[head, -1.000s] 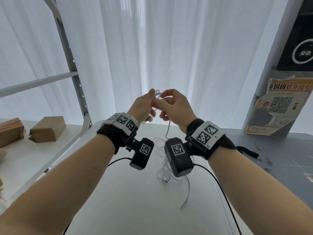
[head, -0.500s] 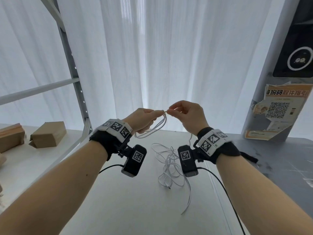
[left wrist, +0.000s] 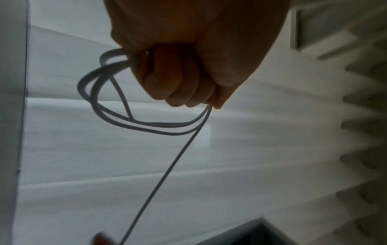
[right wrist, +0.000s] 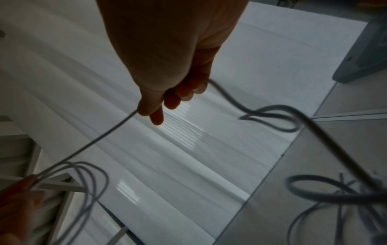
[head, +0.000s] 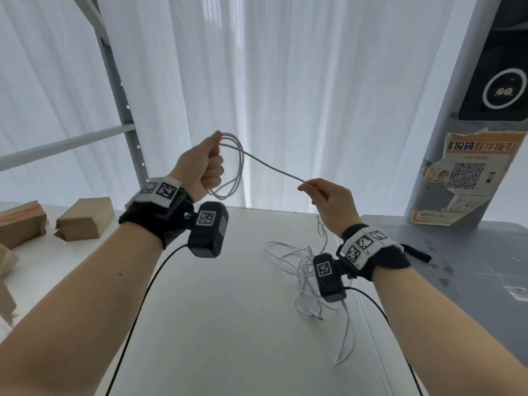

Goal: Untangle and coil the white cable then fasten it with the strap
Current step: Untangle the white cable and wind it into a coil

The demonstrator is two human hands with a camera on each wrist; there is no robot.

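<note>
My left hand (head: pixel 204 167) is raised above the table in a fist and grips a small coil of the white cable (head: pixel 234 172), whose loops hang from the fist (left wrist: pixel 134 122). A taut stretch of cable runs from that coil to my right hand (head: pixel 320 192), which pinches it between thumb and forefinger (right wrist: pixel 146 111). Behind the right hand the cable drops to a loose tangle (head: pixel 305 270) on the white table (head: pixel 214 324), partly hidden by the right wrist camera. No strap shows in any view.
Two cardboard boxes (head: pixel 83 218) lie on a shelf at the left beside a grey metal rack post (head: pixel 123 110). White curtains hang behind the table. A grey surface (head: pixel 457 267) adjoins on the right, with a poster (head: pixel 468 178) on a pillar.
The hands, close together a second ago, have moved apart: the left rose up-left with the coil, the right slid right and down along the cable, drawing a straight stretch between them.
</note>
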